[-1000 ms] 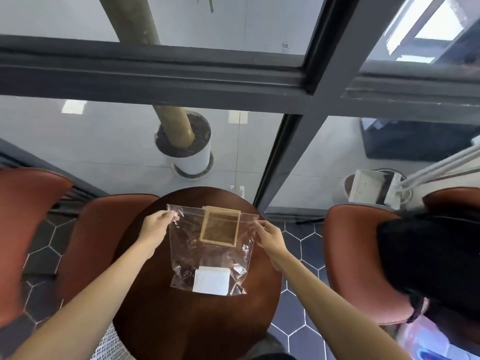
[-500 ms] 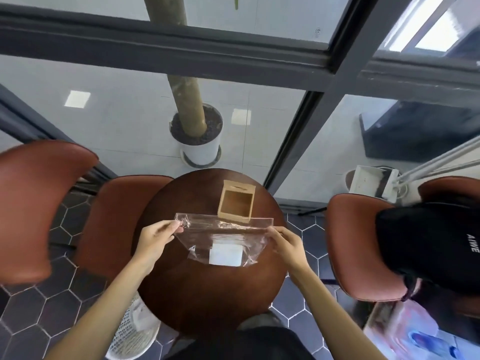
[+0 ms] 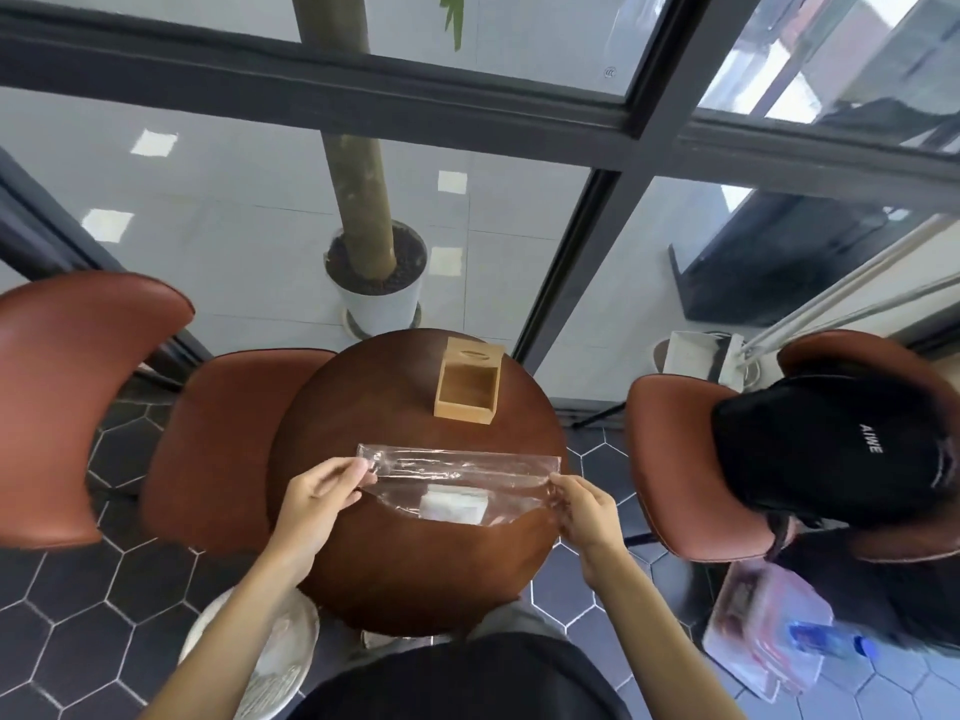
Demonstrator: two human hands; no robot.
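Over the round table [image 3: 405,574]: clear plastic bag [image 3: 467,467], stretched left to right at the middle.
Bag contents: one white packet [image 3: 453,504].
Left hand [image 3: 317,498]: pinches the bag's left top corner.
Right hand [image 3: 584,511]: pinches its right top corner.
Wooden box [image 3: 467,389]: open-topped, far side, apart from the bag.

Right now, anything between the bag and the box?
Nothing visible. The left hand and right hand pinch the bag at its top corners; only tabletop separates it from the box beyond.
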